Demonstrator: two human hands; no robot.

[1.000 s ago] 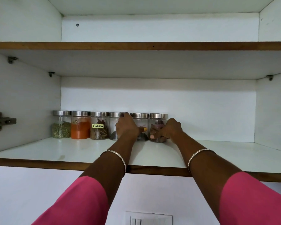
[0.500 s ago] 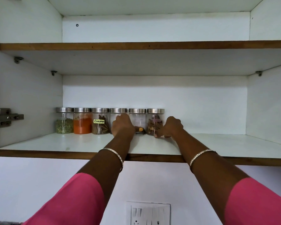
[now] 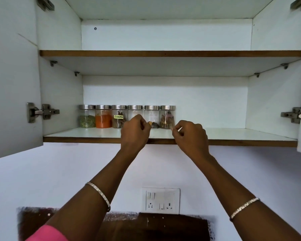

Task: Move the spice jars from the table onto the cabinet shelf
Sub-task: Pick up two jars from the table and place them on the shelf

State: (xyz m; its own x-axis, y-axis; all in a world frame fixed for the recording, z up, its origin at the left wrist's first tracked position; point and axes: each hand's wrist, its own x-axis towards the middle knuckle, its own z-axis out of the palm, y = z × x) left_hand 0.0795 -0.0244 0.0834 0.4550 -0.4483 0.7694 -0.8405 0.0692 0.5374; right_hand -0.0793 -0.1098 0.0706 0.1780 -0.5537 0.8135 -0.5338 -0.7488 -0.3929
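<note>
Several glass spice jars with steel lids stand in a row at the back left of the lower cabinet shelf. From the left: a green herb jar, an orange powder jar, a labelled cinnamon jar, two mostly clear jars and a brown spice jar. My left hand is in front of the fourth jar, fingers curled, holding nothing. My right hand hangs at the shelf's front edge, fingers curled, apart from the brown spice jar.
Above is a bare upper shelf. Both cabinet doors stand open, with hinges at the left and right. A switch and socket plate is on the wall below, over a dark wooden surface.
Both hands have let go of the two rightmost jars and drawn back toward the shelf's front edge. The view has pulled back and now shows more of the cabinet and the wall below.
</note>
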